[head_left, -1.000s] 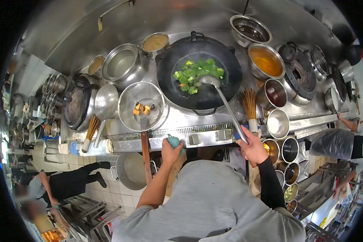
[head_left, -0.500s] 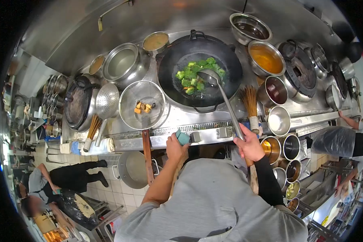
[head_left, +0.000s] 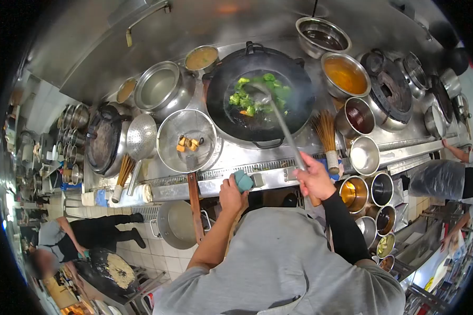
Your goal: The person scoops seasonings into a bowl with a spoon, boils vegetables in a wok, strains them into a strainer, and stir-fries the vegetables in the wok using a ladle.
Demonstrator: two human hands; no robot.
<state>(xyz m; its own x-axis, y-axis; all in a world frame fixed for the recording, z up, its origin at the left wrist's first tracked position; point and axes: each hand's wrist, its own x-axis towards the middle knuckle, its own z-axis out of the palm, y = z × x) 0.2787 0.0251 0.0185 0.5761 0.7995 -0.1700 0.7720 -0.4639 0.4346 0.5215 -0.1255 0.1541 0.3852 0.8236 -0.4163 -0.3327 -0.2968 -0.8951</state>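
My right hand is closed around the wooden-ended handle of a steel ladle. The ladle reaches forward into a large black wok, its bowl among pieces of broccoli. Orange bits lie among the broccoli, and steam blurs the wok's right side. At the stove's front edge, my left hand grips a folded green cloth. Left of the wok sits a mesh strainer with a wooden handle, holding orange-brown pieces. Its handle hangs over the edge, left of my left hand.
A bamboo brush and steel bowls, including one of orange liquid, stand right of the wok. A large steel pot and a perforated skimmer are at left. Behind left, a person works at another wok.
My right hand and the ladle have moved left and slightly forward, shifting the broccoli. More steam rises over the wok. My left hand stays nearly in place with the cloth.
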